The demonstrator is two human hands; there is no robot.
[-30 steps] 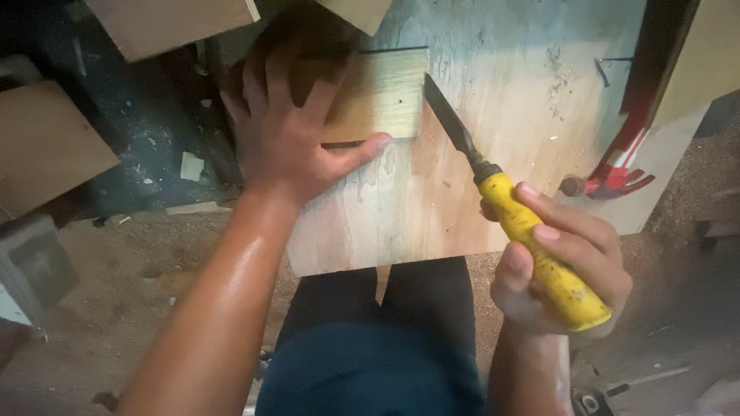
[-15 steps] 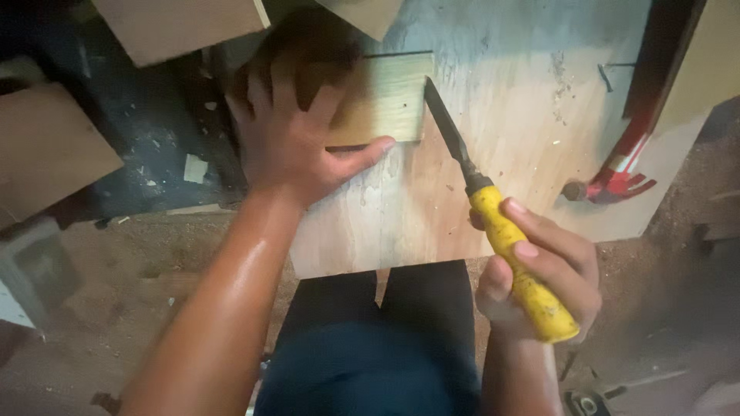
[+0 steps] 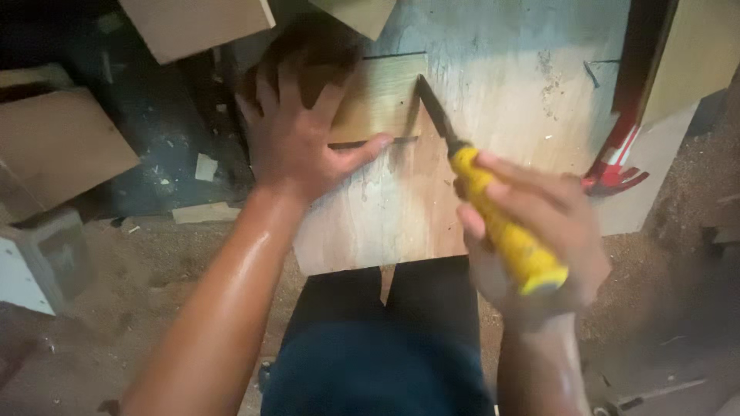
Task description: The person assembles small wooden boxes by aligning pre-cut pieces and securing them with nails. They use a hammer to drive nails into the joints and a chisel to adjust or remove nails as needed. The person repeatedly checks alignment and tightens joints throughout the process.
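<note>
The chisel [image 3: 478, 192] had a fat yellow handle & a dark thin blade. The blade pointed up and to the left, w/ its tip right at the right edge of the small wood block [image 3: 378, 96]. The right hand [image 3: 539, 239] was wrapped tight round the yellow handle, fingers curled shut on it, w/ the end of the handle sticking out below the fist. That hand looked a bit blurry.

The small wood block was flat, pale and yellowish, w/ straight edges. It lay on top of the big board [image 3: 493, 100], near the board's top left part. The left hand [image 3: 297, 131] lay flat on the block's left side, fingers spread wide, thumb stretched out along the block's bottom edge. It pressed down; it didn't grab anything. The left arm came up from the bottom left, straight.

The big board was pale plywood w/ scratches & grey smudges. It sat above the person's dark-clothed legs [image 3: 385, 339].

A red tool [image 3: 617, 166] lay by the board's right edge; can't tell what kind. More wood pieces [image 3: 62, 146] lay at the left & top. The dusty floor [image 3: 139, 285] had bits & scraps on it.
</note>
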